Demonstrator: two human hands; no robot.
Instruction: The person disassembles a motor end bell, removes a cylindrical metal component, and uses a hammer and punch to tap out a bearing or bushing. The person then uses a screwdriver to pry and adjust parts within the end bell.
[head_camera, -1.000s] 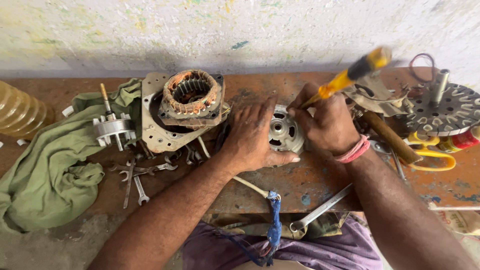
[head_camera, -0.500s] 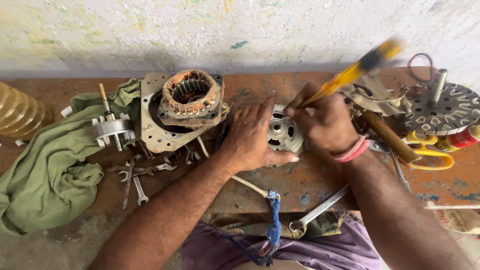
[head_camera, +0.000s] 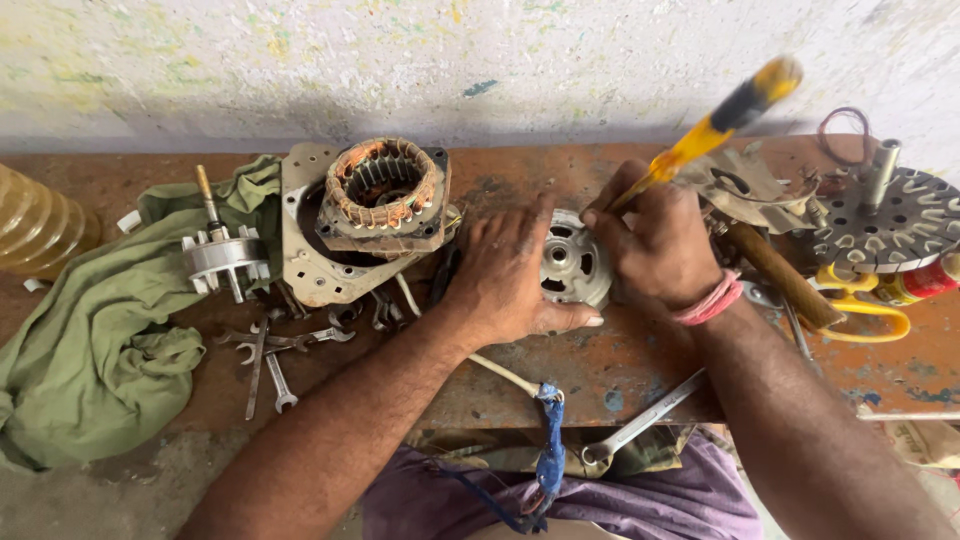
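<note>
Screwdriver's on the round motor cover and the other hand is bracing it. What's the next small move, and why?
Probably keep the left hand pressed on the grey motor end cover and work the yellow-handled screwdriver a little further at the cover's upper rim. The right hand holds the tool tilted with its tip hidden behind the fingers, and the cover lies loose on the workbench, so it could slip.

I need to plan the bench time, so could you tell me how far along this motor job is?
Done: the stator and rotor lie out on the bench. In hand: the left hand steadies the end cover while the right hand works a screwdriver on it. Left: everything is unassembled.
</note>
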